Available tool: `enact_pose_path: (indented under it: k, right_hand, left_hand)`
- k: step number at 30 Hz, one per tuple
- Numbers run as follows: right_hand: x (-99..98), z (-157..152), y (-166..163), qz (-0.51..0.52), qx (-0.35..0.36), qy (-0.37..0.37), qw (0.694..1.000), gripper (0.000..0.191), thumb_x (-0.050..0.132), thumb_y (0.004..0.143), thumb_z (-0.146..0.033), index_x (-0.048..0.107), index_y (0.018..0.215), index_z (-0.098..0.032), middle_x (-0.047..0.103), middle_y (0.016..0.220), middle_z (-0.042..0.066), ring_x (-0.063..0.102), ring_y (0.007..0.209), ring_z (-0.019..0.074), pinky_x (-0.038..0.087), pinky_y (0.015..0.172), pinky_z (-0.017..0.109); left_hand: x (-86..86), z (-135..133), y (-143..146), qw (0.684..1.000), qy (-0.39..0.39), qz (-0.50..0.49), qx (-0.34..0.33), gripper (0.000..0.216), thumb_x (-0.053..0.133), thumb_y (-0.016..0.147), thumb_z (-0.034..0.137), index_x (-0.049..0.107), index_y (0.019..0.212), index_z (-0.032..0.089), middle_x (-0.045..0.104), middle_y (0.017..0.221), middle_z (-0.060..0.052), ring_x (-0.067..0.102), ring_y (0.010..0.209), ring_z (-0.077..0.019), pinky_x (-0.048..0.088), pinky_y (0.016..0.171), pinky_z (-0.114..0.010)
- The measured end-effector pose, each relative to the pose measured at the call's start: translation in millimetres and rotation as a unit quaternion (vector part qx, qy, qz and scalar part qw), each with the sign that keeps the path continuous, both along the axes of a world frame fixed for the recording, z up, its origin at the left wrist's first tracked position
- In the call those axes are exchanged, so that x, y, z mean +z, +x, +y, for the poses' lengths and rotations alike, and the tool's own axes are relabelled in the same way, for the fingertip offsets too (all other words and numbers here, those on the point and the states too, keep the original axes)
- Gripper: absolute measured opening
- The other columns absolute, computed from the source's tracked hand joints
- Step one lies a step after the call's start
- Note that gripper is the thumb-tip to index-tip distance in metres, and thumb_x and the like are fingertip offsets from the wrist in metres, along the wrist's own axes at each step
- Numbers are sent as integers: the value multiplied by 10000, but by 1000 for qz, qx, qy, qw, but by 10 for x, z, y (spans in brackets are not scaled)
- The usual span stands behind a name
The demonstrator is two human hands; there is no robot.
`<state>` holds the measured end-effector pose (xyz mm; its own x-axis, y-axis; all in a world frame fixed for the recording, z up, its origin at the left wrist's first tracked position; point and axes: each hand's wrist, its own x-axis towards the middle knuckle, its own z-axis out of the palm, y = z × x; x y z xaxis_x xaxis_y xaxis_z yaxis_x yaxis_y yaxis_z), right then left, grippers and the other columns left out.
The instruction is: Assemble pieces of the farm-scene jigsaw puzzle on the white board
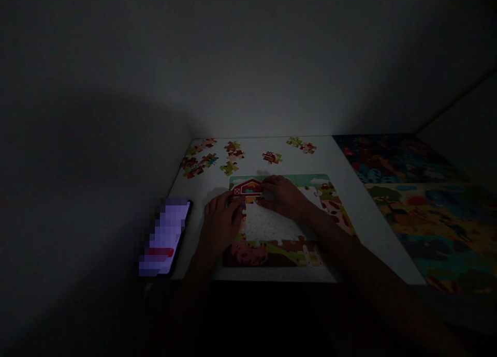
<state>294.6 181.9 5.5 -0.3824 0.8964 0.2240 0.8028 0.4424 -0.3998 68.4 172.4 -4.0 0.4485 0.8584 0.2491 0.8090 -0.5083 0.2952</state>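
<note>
A jigsaw puzzle [272,258] with a farm picture lies partly assembled on the white table, its border joined around a bare white middle. Along its upper left, a red barn section [250,187] shows between my hands. My left hand [219,220] rests at the left side of the barn, thumb and fingers bent around a puzzle piece there. From the right, my right hand [285,196] reaches over the top border, its fingers and thumb closing on the barn's right part. My fingers partly cover the pieces they touch, and the light is dim.
Loose puzzle pieces [230,168] lie scattered at the back left, with a barn piece [272,157] and more pieces [302,145] farther right. A lit phone [166,238] is at the left edge. Two picture sheets [427,227] cover the right side. Walls [256,77] stand behind the table.
</note>
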Motion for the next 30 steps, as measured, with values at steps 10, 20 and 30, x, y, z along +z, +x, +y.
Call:
enact_pose_path:
  k: [10,20,30]
  right_hand:
    - [24,-19,-18,-31,-32,-22,999,440,628,891,-417,614,1291,-233,615,1278,143,565,1169,308,413,968,478]
    - [53,-49,-15,-23,-10,-21,999,451,613,904,-380,577,1324,-219,607,1331,125,558,1208,291,417,976,464]
    - [15,-27,-41,-50,-12,-18,998,460,553,934,-447,546,1368,-296,578,1334,113,509,1190,314,376,967,478]
  left_hand:
    - [-4,0,-4,1000,2,6,4,344,509,931,232,618,1252,291,548,1338,-89,486,1227,-286,397,1032,-498]
    - [-5,10,-18,1000,-1,3,-12,318,508,937,239,614,1232,289,545,1371,-64,490,1237,-269,390,1037,-484]
    - [11,-1,-2,1000,0,28,-15,315,483,951,253,589,1246,271,534,1375,-80,478,1232,-277,377,1032,-490]
